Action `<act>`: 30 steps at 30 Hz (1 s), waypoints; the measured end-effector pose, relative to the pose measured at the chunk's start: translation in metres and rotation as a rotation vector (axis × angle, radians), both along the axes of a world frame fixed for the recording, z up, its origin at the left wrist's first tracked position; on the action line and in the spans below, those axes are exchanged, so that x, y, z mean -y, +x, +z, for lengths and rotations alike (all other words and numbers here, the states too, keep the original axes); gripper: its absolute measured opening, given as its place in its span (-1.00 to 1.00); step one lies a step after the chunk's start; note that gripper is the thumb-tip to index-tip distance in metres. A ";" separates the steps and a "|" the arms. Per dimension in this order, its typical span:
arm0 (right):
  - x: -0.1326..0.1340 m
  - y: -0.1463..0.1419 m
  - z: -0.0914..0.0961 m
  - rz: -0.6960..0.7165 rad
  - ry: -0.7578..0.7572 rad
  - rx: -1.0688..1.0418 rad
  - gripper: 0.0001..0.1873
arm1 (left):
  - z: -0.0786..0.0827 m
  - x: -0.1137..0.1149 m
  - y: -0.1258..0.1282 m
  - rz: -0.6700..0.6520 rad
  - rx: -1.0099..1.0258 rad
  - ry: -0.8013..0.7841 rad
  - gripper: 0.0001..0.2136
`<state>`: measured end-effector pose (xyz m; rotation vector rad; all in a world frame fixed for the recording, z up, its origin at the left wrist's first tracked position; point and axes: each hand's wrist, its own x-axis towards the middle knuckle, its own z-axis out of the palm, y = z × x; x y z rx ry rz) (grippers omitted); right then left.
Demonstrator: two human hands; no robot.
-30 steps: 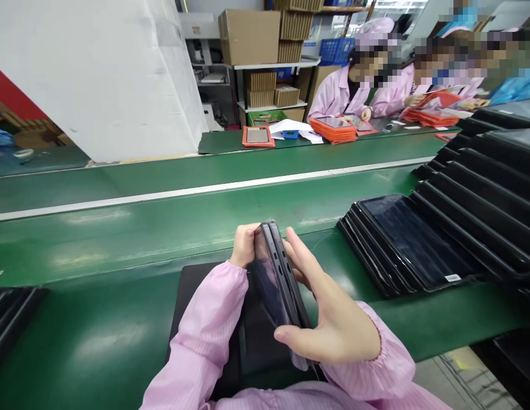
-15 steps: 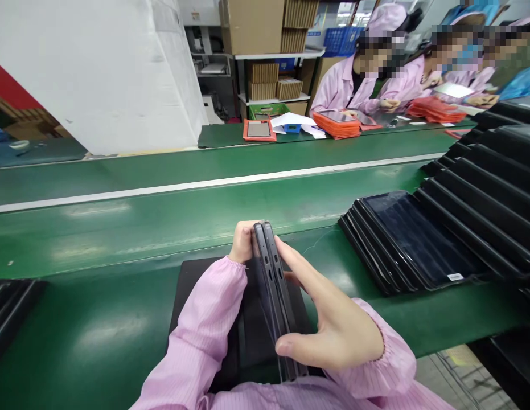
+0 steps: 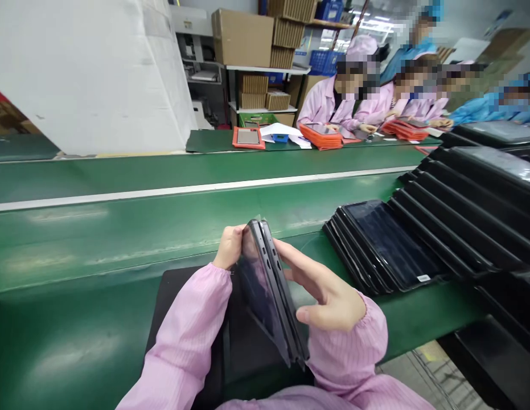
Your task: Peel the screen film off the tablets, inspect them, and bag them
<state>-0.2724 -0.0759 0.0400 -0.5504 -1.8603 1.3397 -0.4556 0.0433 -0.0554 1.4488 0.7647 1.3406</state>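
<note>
Two dark tablets [image 3: 268,290] stand on edge, pressed back to back, above a black mat [image 3: 179,307] on the green bench. My left hand [image 3: 229,246] grips their far top corner, fingers wrapped round the left side. My right hand [image 3: 328,290] holds them from the right, fingers lying along the outer face and thumb toward me. The screen facing left carries a shiny film. Both arms wear pink sleeves.
A long overlapping row of black tablets [image 3: 418,239] lies to the right. A green conveyor belt [image 3: 162,176] runs across beyond my hands. Across it, people in pink coats [image 3: 328,99] handle orange-cased tablets [image 3: 322,135]. Cardboard boxes fill shelves [image 3: 265,74] behind.
The pair of tablets has tilted so the left screen shows more. My right hand slid back toward me along the outer tablet. The view shifted a little to the right.
</note>
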 end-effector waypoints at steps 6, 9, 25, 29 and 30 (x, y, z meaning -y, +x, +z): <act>-0.005 0.025 -0.006 -0.043 -0.182 -0.052 -0.13 | 0.004 0.003 0.001 0.041 -0.071 0.082 -0.34; -0.006 0.032 -0.007 -0.090 -0.350 -0.103 -0.13 | -0.001 0.001 0.001 0.085 -0.149 0.158 -0.40; -0.022 0.038 -0.023 -0.070 -0.439 -0.284 -0.16 | -0.011 -0.001 -0.001 0.195 -0.217 0.367 -0.64; -0.020 0.040 -0.016 -0.044 -0.407 -0.240 -0.20 | -0.012 0.000 -0.001 0.203 -0.208 0.381 -0.64; -0.019 0.040 -0.015 -0.032 -0.392 -0.235 -0.22 | -0.012 0.000 0.000 0.207 -0.205 0.386 -0.63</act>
